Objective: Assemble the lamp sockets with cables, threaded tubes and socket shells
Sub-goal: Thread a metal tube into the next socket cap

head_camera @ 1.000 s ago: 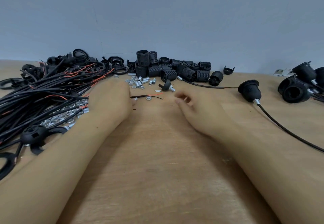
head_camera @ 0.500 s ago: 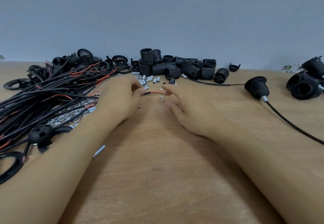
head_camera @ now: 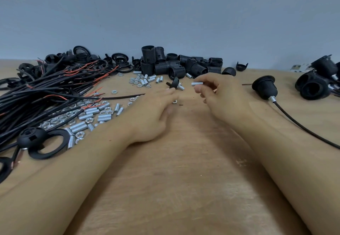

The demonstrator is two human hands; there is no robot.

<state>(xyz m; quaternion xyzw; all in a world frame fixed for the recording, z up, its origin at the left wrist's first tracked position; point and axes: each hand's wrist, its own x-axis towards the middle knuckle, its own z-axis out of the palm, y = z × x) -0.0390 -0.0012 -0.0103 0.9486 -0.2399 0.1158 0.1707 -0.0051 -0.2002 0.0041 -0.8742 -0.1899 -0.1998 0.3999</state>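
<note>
The right hand (head_camera: 226, 98) pinches a short metal tube (head_camera: 197, 83) between its fingers (head_camera: 199, 89), holding it level above the counter (head_camera: 184, 179). The left hand (head_camera: 152, 113) rests palm down, fingers loosely extended and gripping nothing, tips beside a small black cap (head_camera: 175, 83). Black socket shells (head_camera: 171, 65) are piled behind. A bundle of cables (head_camera: 46, 91) lies left, with loose tubes and nuts (head_camera: 88, 117). An assembled socket (head_camera: 265, 87) lies right.
</note>
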